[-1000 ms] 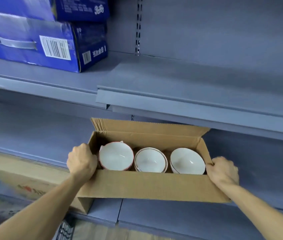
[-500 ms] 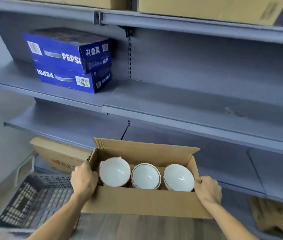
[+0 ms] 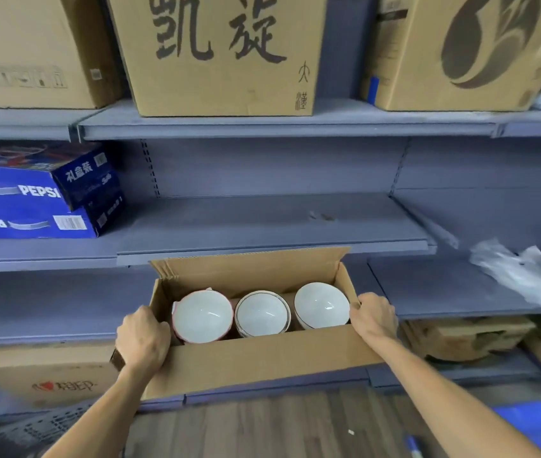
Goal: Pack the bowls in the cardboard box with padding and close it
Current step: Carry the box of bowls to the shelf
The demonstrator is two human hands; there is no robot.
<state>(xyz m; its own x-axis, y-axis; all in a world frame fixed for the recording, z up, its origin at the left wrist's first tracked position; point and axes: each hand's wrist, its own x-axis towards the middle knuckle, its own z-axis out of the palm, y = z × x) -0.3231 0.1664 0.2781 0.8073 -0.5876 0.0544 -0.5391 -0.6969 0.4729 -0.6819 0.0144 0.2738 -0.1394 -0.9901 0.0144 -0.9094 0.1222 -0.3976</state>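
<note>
An open cardboard box (image 3: 256, 361) is held in the air in front of grey shelving, its far flap standing up. Inside it three white bowls tilt toward me in a row: a red-rimmed one on the left (image 3: 202, 316), a middle one (image 3: 262, 314) that seems to be a small stack, and a right one (image 3: 320, 304). My left hand (image 3: 143, 338) grips the box's left end. My right hand (image 3: 374, 317) grips its right end. I see no padding inside the box.
Grey shelves (image 3: 272, 223) run across the view. Blue Pepsi cartons (image 3: 41, 193) lie on the left of the middle shelf. Large cardboard boxes (image 3: 219, 54) fill the top shelf. White crumpled plastic (image 3: 523, 272) lies at right. A flat carton (image 3: 47, 375) and a dark crate (image 3: 37, 428) are low left.
The box has come away from the lower shelf toward me, still in both hands. My view has risen and pulled back, so the top shelf with its large boxes now shows.
</note>
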